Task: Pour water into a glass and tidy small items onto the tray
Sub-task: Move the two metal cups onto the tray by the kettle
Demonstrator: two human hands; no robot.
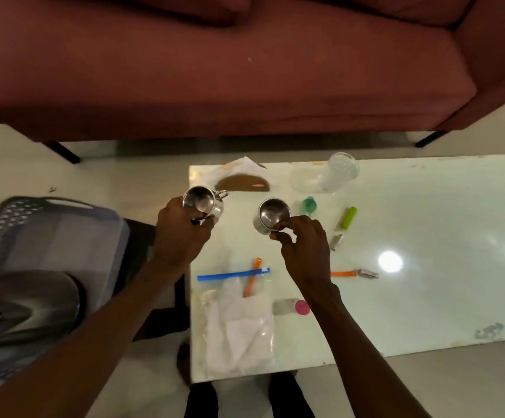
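Glossy white tabletop (426, 236) low in front of a dark red sofa (215, 86), pale floor all round, ceiling lights mirrored as bright spots on the right. Left hand (182, 233) curled round a steel mug (204, 203) at the tabletop's left edge, mouth tipped toward the camera, small handle pointing right. Right hand (302, 245) pinching the rim of a second steel cup (271, 215) with thumb and forefinger, the cup tilted likewise; whether its base touches the tabletop cannot be told. Mug and cup near each other, apart. Clear glass (338, 176) at the far edge, leaning, beside a faint round clear lid (302, 179). Brown half-round piece (243, 184) and crumpled white paper (242, 167) behind the mug. Small green-capped item (308, 205) just right of the cup; green lighter-like stick (348, 218) farther right; small silvery piece (335, 241) below it. Orange-handled peeler (354, 273) lying right of the right wrist. Zip bag (239, 321) with blue seal strip near the front edge, white cloth inside, an orange stick (252, 279) poking from its top. Pink-capped small thing (301, 307) just beside the bag's right side. Grey perforated tray (34, 224) off the tabletop, lower left, with a blurred steel vessel (28, 303) resting in front of it. Dark trouser legs at the bottom edge.
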